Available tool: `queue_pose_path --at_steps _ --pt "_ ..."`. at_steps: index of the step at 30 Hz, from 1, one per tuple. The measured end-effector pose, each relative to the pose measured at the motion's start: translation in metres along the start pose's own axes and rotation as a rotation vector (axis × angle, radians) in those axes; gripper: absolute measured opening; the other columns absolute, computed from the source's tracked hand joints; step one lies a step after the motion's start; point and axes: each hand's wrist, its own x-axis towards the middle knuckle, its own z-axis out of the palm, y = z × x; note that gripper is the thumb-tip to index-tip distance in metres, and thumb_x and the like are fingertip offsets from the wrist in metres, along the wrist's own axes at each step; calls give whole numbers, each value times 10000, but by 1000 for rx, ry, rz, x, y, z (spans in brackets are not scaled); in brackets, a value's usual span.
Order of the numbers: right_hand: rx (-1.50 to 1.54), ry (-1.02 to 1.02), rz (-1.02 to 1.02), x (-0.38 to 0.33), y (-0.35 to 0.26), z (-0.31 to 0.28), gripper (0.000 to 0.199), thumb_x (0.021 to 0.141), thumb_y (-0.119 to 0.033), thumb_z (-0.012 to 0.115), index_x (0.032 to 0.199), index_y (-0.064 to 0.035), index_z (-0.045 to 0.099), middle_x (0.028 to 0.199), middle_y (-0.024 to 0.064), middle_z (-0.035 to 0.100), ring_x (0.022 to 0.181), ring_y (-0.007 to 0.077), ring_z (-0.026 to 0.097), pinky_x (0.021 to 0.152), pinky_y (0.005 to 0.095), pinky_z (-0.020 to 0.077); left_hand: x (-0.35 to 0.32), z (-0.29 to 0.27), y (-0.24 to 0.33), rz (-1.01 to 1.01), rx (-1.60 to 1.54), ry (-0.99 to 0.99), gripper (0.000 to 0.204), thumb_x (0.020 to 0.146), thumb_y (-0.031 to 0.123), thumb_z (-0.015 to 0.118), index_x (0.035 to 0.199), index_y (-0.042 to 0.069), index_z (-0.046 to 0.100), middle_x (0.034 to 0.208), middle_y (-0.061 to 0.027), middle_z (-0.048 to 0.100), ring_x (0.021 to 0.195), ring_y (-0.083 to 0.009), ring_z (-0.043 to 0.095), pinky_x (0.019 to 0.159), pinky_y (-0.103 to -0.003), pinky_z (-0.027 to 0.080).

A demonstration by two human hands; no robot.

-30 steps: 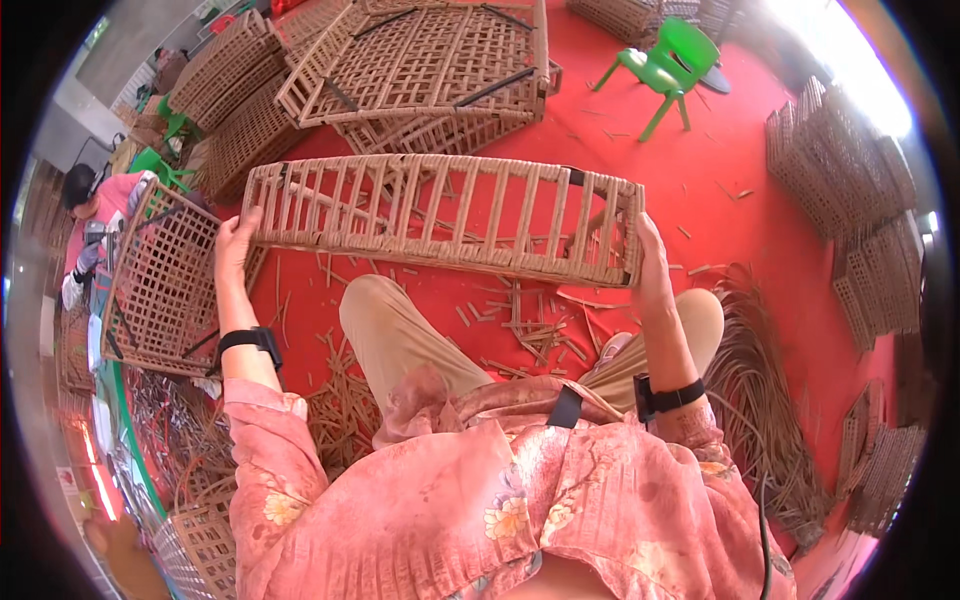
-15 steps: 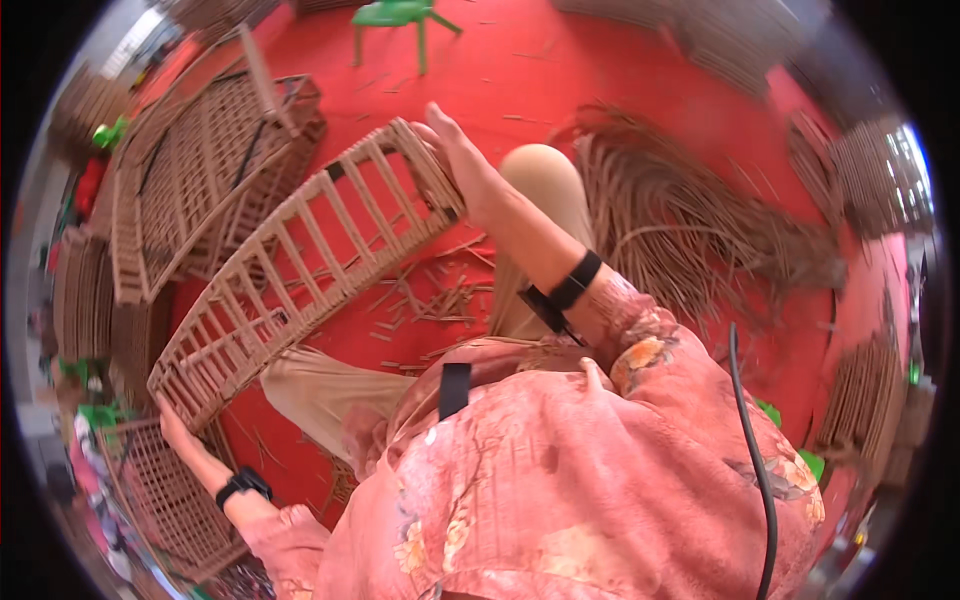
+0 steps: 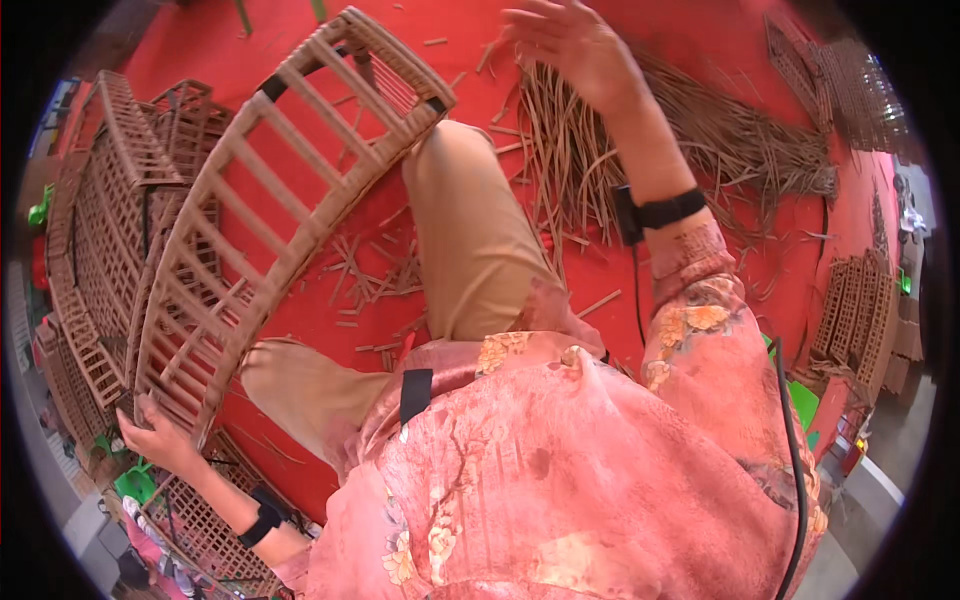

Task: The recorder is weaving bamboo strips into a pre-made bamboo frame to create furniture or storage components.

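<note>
A long brown woven lattice frame (image 3: 318,215), like the side of a wicker basket, slants across my lap from lower left to upper middle. Its upper end is beside my raised knee. My left hand (image 3: 160,440) grips its lower left end, thumb and fingers at the edge. My right hand (image 3: 580,55) is off the frame, fingers stretched out and a little blurred. Nothing shows in it. It hovers over the left part of a heap of loose brown strips (image 3: 700,150) spread on the red floor.
Woven lattice baskets (image 3: 110,230) are piled at the left. Another lattice piece (image 3: 205,525) lies at lower left. Stacked woven panels (image 3: 855,310) stand at the right. Short strip offcuts (image 3: 375,270) litter the red floor (image 3: 470,50). A black cable (image 3: 795,470) runs down my right side.
My right hand has let go of the frame's upper end and moved right over the strips. The frame has tilted steeper. My left hand stays at its lower end.
</note>
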Motion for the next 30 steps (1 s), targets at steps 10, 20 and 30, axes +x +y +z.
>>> queue_pose_path --at_steps 10,20,30 --pt "-250 938 733 -173 264 -232 111 830 -134 665 767 -50 629 660 54 625 505 132 602 397 245 419 -18 17 196 355 -156 -79 645 1033 482 420 1421 -32 451 1434 -218 460 1378 -338 378 1142 -452 270" --pt "-1123 557 1095 -145 331 -158 505 806 -368 778 1072 28 611 1061 240 681 989 407 662 800 495 518 43 31 186 305 -210 -169 599 1044 414 383 1438 -34 438 1458 -193 449 1388 -307 371 1173 -417 224" --pt "-1178 686 1041 -166 336 -177 302 921 -269 605 1070 -16 671 999 225 693 946 392 671 800 485 529 34 38 205 265 -269 -187 565 1047 369 384 1428 -43 448 1459 -185 451 1393 -295 368 1172 -402 226"
